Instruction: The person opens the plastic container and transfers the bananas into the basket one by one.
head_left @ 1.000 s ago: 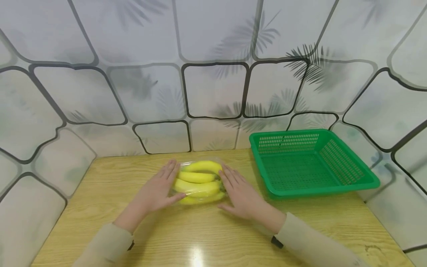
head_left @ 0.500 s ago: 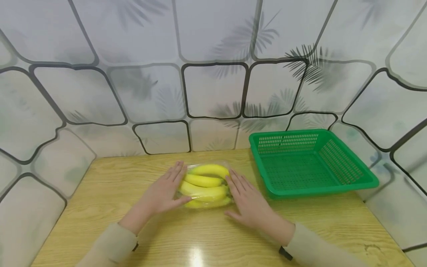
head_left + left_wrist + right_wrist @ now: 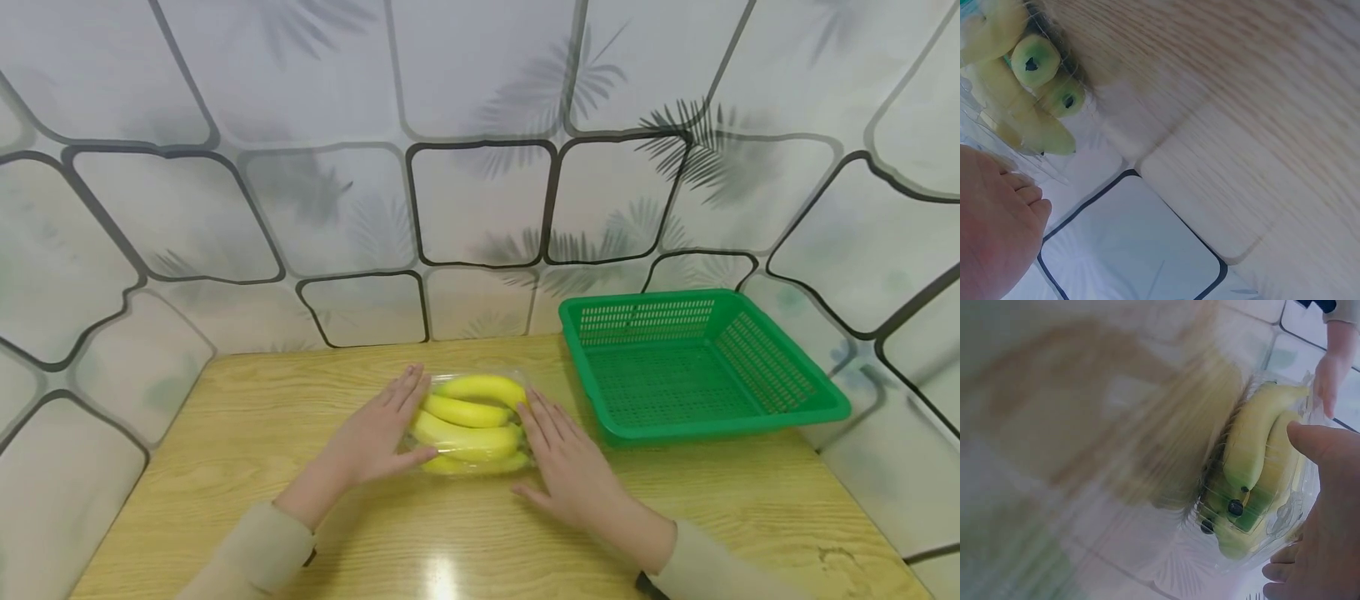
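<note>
Several yellow bananas [image 3: 467,436] lie inside a clear plastic box [image 3: 1285,515] on the wooden table. My left hand [image 3: 371,442] rests along the left side of the box, its fingers straight and the thumb toward the front edge. On the opposite side, my right hand [image 3: 573,471] touches the box with straight fingers, the thumb spread toward me. The left wrist view shows greenish banana tips [image 3: 1036,60] through the ribbed plastic, beside the curve of my left hand [image 3: 997,219]. Dark stem ends face the right wrist camera, where my right hand [image 3: 1329,519] lies against the lid side.
A green plastic basket [image 3: 613,434] with slotted walls stands to the right of the box, near the back of the table [image 3: 247,417]. A patterned wall [image 3: 480,200] closes off the back and both sides.
Both hands have slid a short way to the right and slightly toward me, and the box of bananas has moved along between them. The green basket has stayed in place.
</note>
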`<act>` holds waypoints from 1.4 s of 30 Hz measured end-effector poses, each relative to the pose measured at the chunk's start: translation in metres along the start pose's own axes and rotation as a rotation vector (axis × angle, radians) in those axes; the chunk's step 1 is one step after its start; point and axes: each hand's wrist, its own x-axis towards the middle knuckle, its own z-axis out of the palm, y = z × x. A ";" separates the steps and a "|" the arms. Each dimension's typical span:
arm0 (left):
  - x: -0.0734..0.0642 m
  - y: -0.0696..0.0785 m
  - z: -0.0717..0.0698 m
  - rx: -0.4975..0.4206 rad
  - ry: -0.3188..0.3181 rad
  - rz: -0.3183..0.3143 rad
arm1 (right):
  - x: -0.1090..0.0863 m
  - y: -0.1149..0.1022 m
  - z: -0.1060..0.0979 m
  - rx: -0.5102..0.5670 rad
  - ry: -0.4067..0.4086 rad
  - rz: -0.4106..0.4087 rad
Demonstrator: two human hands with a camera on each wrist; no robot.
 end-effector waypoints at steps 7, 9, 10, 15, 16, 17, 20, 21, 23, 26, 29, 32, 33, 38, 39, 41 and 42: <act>0.001 0.006 0.001 -0.003 0.013 0.021 | -0.008 -0.001 -0.001 0.005 0.013 0.014; 0.002 0.007 0.001 -0.008 0.014 0.025 | -0.011 -0.001 -0.001 0.007 0.014 0.018; 0.002 0.008 0.001 -0.009 0.014 0.026 | -0.011 -0.001 -0.001 0.006 0.013 0.020; 0.003 0.012 0.004 -0.002 0.004 0.022 | -0.017 0.000 -0.002 0.014 0.015 0.036; 0.003 0.013 0.004 -0.003 0.002 0.022 | -0.018 0.000 -0.002 0.018 0.015 0.040; 0.003 0.014 0.005 -0.002 0.000 0.022 | -0.019 0.000 -0.002 0.023 0.017 0.044; 0.003 0.017 0.005 -0.003 0.005 0.023 | -0.022 0.000 -0.003 0.035 0.022 0.051; 0.003 0.018 0.005 -0.001 0.010 0.025 | -0.023 0.000 -0.003 0.036 0.025 0.052; 0.003 0.019 0.005 -0.004 0.015 0.026 | -0.024 0.000 -0.004 0.035 0.034 0.051; 0.002 0.022 0.005 -0.013 0.016 0.023 | -0.027 0.000 -0.003 0.025 0.046 0.047; 0.001 0.025 0.005 -0.020 0.018 0.025 | -0.030 0.000 -0.003 0.009 0.057 0.046; 0.001 0.026 0.006 -0.016 0.018 0.025 | -0.031 0.000 -0.004 0.009 0.051 0.049; 0.000 0.027 0.006 -0.015 0.019 0.026 | -0.032 0.000 -0.004 0.012 0.044 0.052; -0.002 0.030 0.008 0.009 0.033 0.023 | -0.035 -0.001 -0.005 0.028 0.038 0.060; -0.002 0.031 0.009 0.013 0.041 0.025 | -0.036 -0.001 -0.005 0.026 0.042 0.060; -0.003 0.032 0.009 0.022 0.044 0.024 | -0.037 -0.001 -0.005 0.020 0.060 0.057; -0.003 0.033 0.009 0.025 0.048 0.025 | -0.038 -0.001 -0.005 0.019 0.064 0.056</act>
